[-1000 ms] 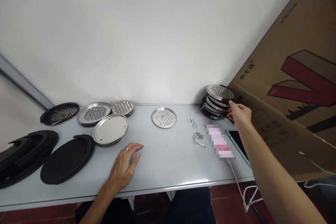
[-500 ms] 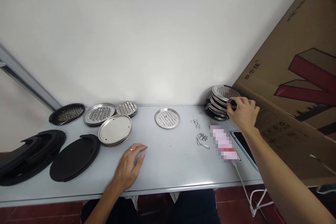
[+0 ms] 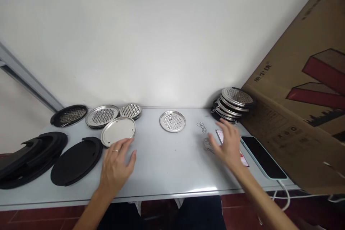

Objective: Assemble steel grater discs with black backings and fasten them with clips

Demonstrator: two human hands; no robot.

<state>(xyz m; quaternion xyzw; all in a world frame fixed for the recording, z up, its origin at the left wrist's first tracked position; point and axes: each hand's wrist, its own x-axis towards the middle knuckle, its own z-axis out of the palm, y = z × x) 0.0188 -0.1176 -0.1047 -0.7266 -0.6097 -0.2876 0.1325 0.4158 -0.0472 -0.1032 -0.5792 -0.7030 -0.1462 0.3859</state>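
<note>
My left hand (image 3: 115, 167) is open, its fingers reaching over the near edge of a stack of plain round metal discs (image 3: 117, 131); I cannot tell whether they touch. My right hand (image 3: 228, 145) holds nothing, its fingers spread above a phone with a lit screen (image 3: 244, 160). Beside that hand lie small metal rings (image 3: 201, 127) and thin metal clips (image 3: 207, 143), partly hidden by the fingers. At the middle of the table rests a round metal grater disc (image 3: 173, 121). To the right, against the wall, leans a pile of grater discs (image 3: 236, 97) with black parts and small chains.
Along the left stand a black-rimmed grater (image 3: 70, 115), two stacks of grater discs (image 3: 102, 116) and black round plates (image 3: 77, 161). A cabled phone in a pale case (image 3: 264, 158) lies beside a large cardboard box (image 3: 283, 122). The table's front edge runs below my hands.
My right hand has left the disc pile and moved left and nearer, fingers now spread over the lit phone. My left hand has shifted left to the plain discs.
</note>
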